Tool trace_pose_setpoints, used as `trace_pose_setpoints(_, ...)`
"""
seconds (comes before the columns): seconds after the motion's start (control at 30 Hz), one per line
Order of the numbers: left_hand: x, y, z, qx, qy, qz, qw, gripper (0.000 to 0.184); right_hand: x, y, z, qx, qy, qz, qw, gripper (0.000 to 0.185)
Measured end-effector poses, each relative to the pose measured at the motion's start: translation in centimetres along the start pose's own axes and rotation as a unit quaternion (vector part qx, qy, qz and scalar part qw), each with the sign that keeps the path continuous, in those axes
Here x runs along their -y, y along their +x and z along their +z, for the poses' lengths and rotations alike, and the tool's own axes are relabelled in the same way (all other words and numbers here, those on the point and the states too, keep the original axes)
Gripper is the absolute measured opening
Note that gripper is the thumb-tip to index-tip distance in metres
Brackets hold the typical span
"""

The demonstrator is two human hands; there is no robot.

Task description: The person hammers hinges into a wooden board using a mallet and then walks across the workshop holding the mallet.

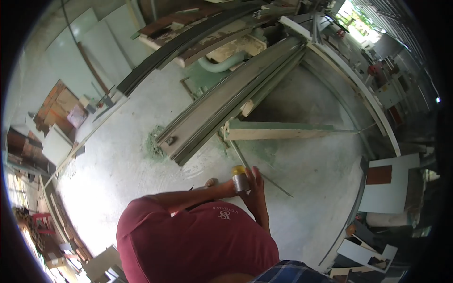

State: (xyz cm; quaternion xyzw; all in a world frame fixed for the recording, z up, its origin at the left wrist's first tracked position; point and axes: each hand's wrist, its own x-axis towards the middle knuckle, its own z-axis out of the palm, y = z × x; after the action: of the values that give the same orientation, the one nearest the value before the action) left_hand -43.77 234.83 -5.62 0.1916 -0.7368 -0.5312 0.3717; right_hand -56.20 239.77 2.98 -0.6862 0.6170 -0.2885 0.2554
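A small cylindrical jar [240,183] with a grey body and a yellow top [238,170] is held in front of my chest, between my two hands. My left hand [228,189] grips it from the left side, its fingers partly hidden behind the jar. On the other side, my right hand [255,185] is closed against the jar, with some fingers reaching up past its top. Whether the yellow top is a lid or part of the contents cannot be made out.
Long grey metal profiles [226,99] lie ahead on the pale floor [118,155]. A green-edged beam [283,131] extends right from them, and a thin rod [264,174] lies nearer. White panels [391,184] stand at right. A red stool [43,223] is far left.
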Motion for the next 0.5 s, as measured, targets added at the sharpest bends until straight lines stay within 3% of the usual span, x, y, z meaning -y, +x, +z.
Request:
trace_pose_setpoints(0.03, -0.6, 0.7, -0.6, 0.012, 0.0, 0.007, 1.0, 0.022, -1.2, -0.1, -0.4, 0.031, 0.019, 0.018, 0.999, 0.078)
trace_pose_setpoints(0.1, -2.0, 2.2, -1.6, 0.053, -0.134, -0.192, 0.971, 0.019, -2.4, -0.5, -1.3, 0.038, 0.033, 0.075, 0.996, 0.082)
trace_pose_setpoints(0.13, -2.6, 2.9, -2.1, 0.062, -0.133, -0.19, 0.971, 0.019, -3.0, -0.9, -1.6, 0.061, 0.05, 0.127, 0.989, 0.086)
trace_pose_setpoints(0.17, -3.0, 3.5, -2.5, 0.04, -0.155, -0.2, 0.967, 0.02, -4.7, -1.6, -1.4, 0.073, 0.003, 0.123, 0.99, 0.091)
trace_pose_setpoints(0.27, -3.8, 5.5, -3.5, 0.005, -0.178, -0.232, 0.956, 0.022, -7.8, -3.6, -0.7, 0.082, 0.028, 0.17, 0.982, 0.092)
trace_pose_setpoints(0.4, -5.0, 7.4, -3.8, -0.017, -0.211, -0.207, 0.955, 0.027, -9.6, -4.7, 0.4, 0.089, 0.037, 0.187, 0.978, 0.092)
trace_pose_setpoints(0.5, -4.9, 8.0, -3.6, 0.002, -0.238, -0.16, 0.958, 0.027, -11.0, -4.2, 0.9, 0.032, 0.061, 0.226, 0.972, 0.088)
